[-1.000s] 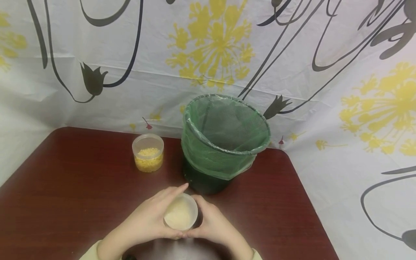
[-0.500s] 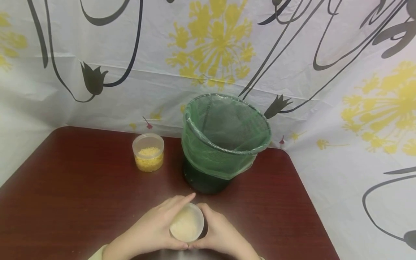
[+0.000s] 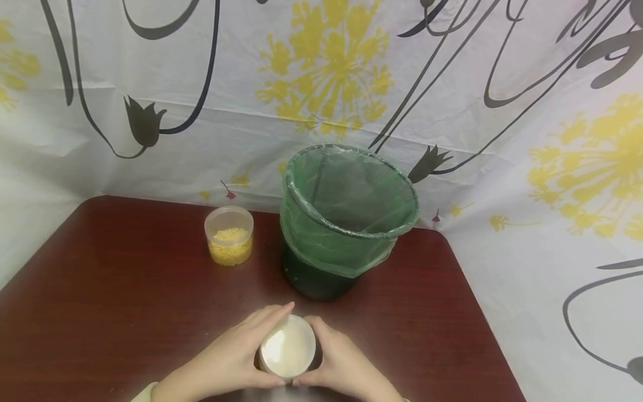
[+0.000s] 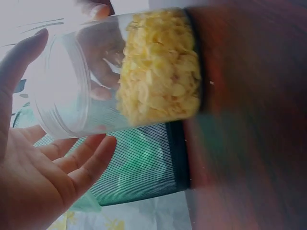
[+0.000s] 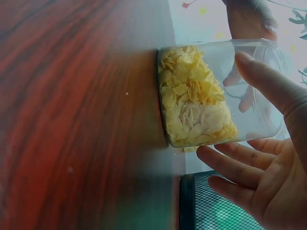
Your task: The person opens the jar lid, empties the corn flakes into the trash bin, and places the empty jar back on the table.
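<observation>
Both hands grip a clear round plastic jar (image 3: 288, 347) near the front of the table, one from each side. Yellow flakes (image 4: 158, 69) fill its lower part, with a paler patch among them (image 5: 204, 118) in the right wrist view. From above, its top is whitish with a bright glare. My left hand (image 3: 236, 354) has its fingers and thumb curved around the left side. My right hand (image 3: 341, 360) curves around the other side, and the two thumb tips nearly meet at the near side. The jar's base is at or very near the tabletop.
Beyond the jar stands a dark green mesh bin (image 3: 321, 279) with a green liner (image 3: 341, 251) folded over its rim. Left of the bin is an uncovered clear tub (image 3: 229, 220) with yellow bits. A patterned sheet (image 3: 201, 139) hangs behind the dark red table (image 3: 125, 290).
The hands and jar have moved a little toward me and slightly right. The jar's top now shows a bright glare. The bin and tub have stayed put.
</observation>
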`<state>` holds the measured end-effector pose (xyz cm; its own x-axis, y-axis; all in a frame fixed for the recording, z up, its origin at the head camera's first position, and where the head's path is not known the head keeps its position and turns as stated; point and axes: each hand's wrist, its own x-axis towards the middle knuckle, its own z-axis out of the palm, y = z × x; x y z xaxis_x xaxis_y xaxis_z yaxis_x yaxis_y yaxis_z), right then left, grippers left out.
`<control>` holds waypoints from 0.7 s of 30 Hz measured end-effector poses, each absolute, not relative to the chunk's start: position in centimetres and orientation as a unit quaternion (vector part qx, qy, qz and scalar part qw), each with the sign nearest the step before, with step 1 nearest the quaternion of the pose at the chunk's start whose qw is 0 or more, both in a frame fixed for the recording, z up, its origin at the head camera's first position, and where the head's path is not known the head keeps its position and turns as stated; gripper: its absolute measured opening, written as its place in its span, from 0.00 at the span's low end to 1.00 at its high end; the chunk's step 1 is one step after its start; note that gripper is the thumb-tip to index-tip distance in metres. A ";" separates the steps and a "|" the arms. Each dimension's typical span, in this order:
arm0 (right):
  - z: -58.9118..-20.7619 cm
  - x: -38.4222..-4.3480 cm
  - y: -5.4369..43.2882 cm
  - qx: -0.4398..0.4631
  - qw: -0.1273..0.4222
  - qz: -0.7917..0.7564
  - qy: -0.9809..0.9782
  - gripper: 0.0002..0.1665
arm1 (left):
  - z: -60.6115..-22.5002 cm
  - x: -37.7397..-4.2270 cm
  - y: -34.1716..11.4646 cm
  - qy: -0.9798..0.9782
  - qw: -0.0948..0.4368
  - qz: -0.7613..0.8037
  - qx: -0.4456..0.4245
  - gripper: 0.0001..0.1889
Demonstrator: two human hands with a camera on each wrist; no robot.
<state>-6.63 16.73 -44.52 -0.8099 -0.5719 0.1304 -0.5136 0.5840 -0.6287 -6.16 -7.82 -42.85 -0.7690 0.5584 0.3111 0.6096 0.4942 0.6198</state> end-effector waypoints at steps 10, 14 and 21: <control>-45.1 -6.9 16.8 -0.311 0.051 -0.360 0.878 0.53 | -41.8 -7.3 -7.8 -0.852 0.069 -0.313 -0.414 0.53; -45.5 -6.9 16.8 -0.307 0.060 -0.379 0.871 0.54 | -40.1 -8.2 -7.5 -0.839 0.063 -0.268 -0.468 0.50; -45.8 -7.6 16.6 -0.368 0.033 -0.383 0.847 0.52 | -37.2 -9.2 -6.3 -0.830 0.031 -0.154 -0.535 0.40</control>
<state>-7.60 16.63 -45.80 -0.7271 -0.6482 0.2262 -0.5981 0.4364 -0.6722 -9.15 -6.26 -37.23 -0.4248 0.8792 0.2160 0.8981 0.3790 0.2233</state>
